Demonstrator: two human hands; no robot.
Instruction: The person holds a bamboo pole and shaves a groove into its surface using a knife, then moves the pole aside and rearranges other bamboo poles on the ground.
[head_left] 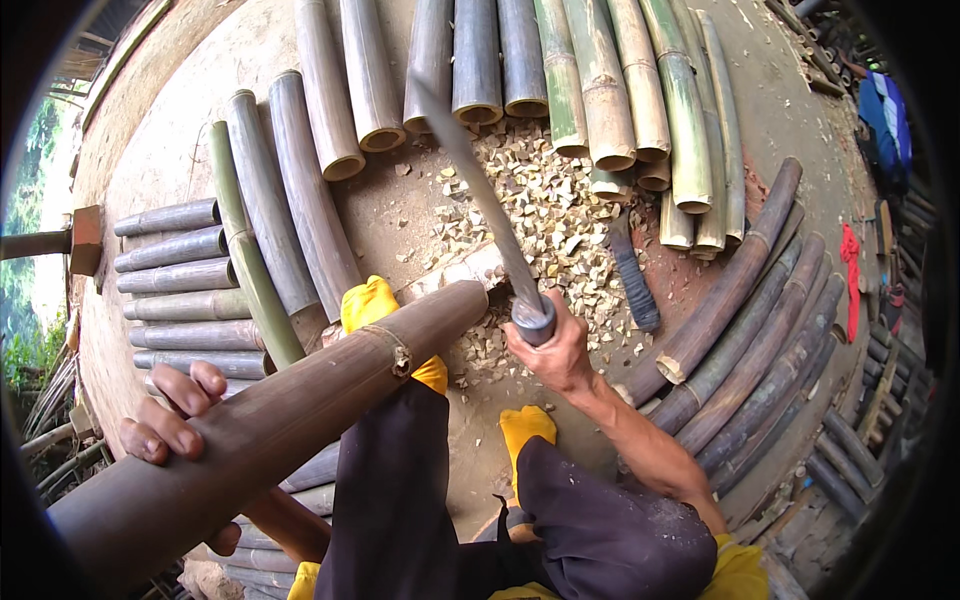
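Note:
My left hand point(168, 418) wraps around a thick brown bamboo pole point(270, 415) lying aslant across the lower left, its fingers over the top edge and the thumb below. The pole's far end is near a pale chopped log point(463, 272) on the ground; whether they touch I cannot tell. In my right hand point(562, 350) is the handle of a machete point(490, 195), its long blade raised toward the upper left and blurred at the tip. The blade is apart from the pole's end. A second tool with a dark wrapped handle point(635, 285) lies to the right.
Cut chips point(545, 200) cover the ground ahead. Bamboo poles ring the spot: upright-pointing ones point(475, 60) at the far side, short stacked ones point(185, 275) at left, curved-looking ones point(750, 350) at right. My yellow-covered feet point(527, 430) are close to the work.

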